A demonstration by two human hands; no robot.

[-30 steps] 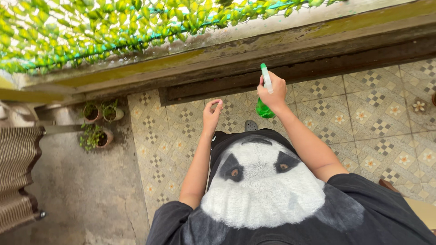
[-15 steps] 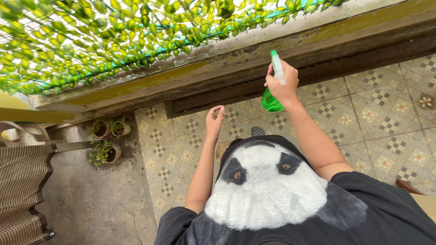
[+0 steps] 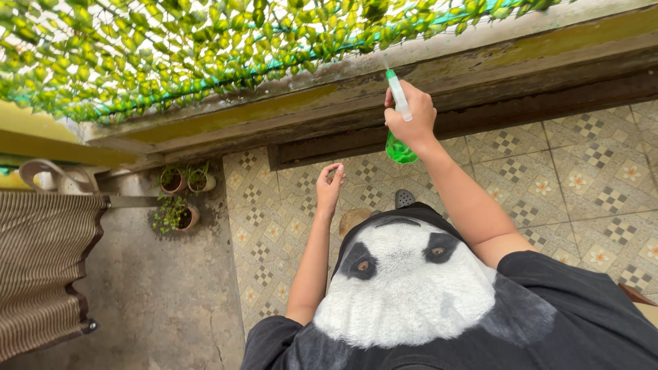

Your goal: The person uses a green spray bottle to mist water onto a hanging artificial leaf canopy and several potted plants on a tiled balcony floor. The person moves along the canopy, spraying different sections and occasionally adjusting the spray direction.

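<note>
My right hand point(image 3: 411, 123) grips a green spray bottle point(image 3: 399, 149) with a white and green spray head point(image 3: 397, 93), raised toward the leafy green netting point(image 3: 178, 48) above the weathered ledge point(image 3: 329, 103). A faint mist shows just past the nozzle. My left hand point(image 3: 330, 186) hangs in the air over the patterned tiles, fingers loosely curled, holding nothing. It is to the left of and below the bottle.
Three small potted plants point(image 3: 182, 195) stand in the corner by the concrete floor point(image 3: 151, 301). A striped brown cloth point(image 3: 41, 267) hangs at the left. Patterned floor tiles point(image 3: 576, 171) stretch to the right. A dark sandal point(image 3: 404, 198) shows below my shirt.
My right hand has lifted the spray bottle higher and closer to the netting. My left hand rose slightly. The view has shifted a little to the left.
</note>
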